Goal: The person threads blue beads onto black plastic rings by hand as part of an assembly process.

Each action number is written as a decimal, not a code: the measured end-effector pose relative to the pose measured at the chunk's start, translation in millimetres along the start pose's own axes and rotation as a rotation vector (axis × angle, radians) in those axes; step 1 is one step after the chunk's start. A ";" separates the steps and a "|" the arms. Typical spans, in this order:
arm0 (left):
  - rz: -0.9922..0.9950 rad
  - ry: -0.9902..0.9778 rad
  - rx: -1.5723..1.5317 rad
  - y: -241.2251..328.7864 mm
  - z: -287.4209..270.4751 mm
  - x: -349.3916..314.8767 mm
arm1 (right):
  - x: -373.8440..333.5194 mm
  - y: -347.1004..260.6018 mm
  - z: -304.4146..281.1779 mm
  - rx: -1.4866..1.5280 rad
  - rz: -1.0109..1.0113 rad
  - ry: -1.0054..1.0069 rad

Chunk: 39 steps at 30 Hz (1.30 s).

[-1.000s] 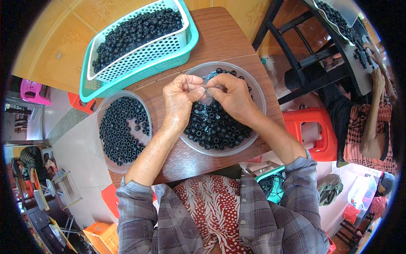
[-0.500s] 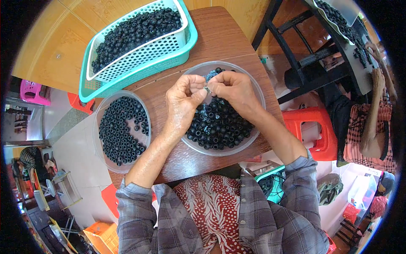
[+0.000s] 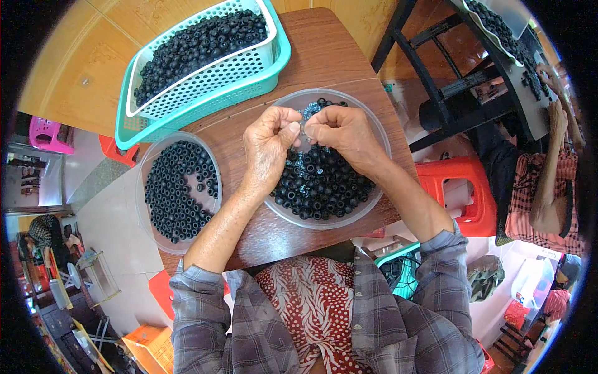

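**Two hands pinching a small piece over a bowl of black beads**

In the head view, the left hand (image 3: 266, 146) and right hand (image 3: 342, 134) are meeting just above the centre of the frame. Thumb and forefinger of each are closing on a small shiny piece (image 3: 303, 128), too tiny and covered to make out. Below them, a clear round bowl (image 3: 333, 225) is holding black beads (image 3: 321, 193) and small bluish clear bits (image 3: 311, 110). Left of centre, a second clear bowl (image 3: 142, 199) is holding more black beads. At upper left, a white basket (image 3: 212, 83) heaped with black beads is sitting inside a turquoise basket (image 3: 252, 91). All are resting on a brown wooden table (image 3: 327, 50). At right, a red stool (image 3: 483, 193) is standing beside the table; at the far right edge, another person's arm (image 3: 549, 171) is reaching toward more black beads.
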<state>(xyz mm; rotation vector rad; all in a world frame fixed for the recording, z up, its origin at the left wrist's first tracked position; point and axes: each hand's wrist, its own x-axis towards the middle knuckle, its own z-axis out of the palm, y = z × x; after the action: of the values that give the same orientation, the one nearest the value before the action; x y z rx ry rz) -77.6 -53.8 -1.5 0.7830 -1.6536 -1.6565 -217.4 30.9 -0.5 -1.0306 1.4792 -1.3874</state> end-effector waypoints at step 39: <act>0.713 -0.305 1.178 8.9 -45.1 -14.5 | -26.2 -2.1 -0.9 -0.314 -0.183 0.111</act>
<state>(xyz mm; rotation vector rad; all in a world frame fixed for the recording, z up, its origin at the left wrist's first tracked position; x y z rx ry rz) -32.5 -69.3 5.9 0.3085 -2.6959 -0.2049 -210.1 56.0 2.7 -1.3303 1.7606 -1.3833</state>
